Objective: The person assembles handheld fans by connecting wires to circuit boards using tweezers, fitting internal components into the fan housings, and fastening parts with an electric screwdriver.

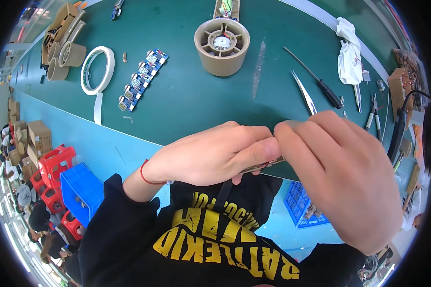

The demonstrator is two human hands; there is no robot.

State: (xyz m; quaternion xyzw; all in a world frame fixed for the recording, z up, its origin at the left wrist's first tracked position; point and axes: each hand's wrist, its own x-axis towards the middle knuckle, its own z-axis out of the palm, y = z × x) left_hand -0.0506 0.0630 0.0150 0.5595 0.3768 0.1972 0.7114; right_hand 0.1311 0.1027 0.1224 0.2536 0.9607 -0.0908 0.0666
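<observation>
My left hand [220,154], a red cord on its wrist, is closed around a narrow brown part with thin red wires [264,165]. Most of that part is hidden under my fingers. My right hand [342,167] meets it at the fingertips, its thumb and fingers pinched together; what they grip is hidden. Both hands are at the near edge of the green table. Beyond them stands a round tan housing [221,50] with a spoked opening and a white motor-like centre. Closest to my right hand lie pointed tweezers [305,94].
A screwdriver [321,82], cutting pliers [372,115] and a crumpled white wrapping [349,52] lie at the right. To the left are a row of small blue circuit boards [141,79], a tape roll [97,71] and tan cylinders [72,54]. Blue crates [83,191] stand below the table.
</observation>
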